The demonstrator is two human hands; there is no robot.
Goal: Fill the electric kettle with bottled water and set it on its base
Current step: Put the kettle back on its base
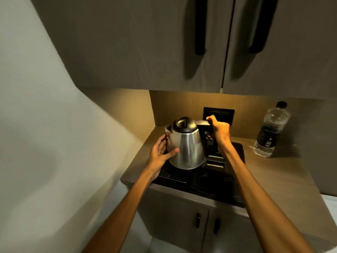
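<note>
A steel electric kettle (pixel 189 148) with a black lid and black handle is upright over the left part of a black tray (pixel 235 196) on the counter. My right hand (pixel 219 130) is closed around the kettle's handle. My left hand (pixel 161 152) presses against the kettle's left side under the spout, thumb on the steel body. The kettle's base is hidden under the kettle; I cannot tell whether the kettle rests on it. A clear water bottle (pixel 271 130) with a dark cap and dark label stands upright at the back right of the counter, apart from both hands.
A black wall socket (pixel 224 113) sits on the back wall behind the kettle handle. The tray also holds small sachets (pixel 215 161) and dark cups. Wall cabinets with long black handles (pixel 200 26) hang overhead. A wall closes the left side. Cupboard doors lie below the counter.
</note>
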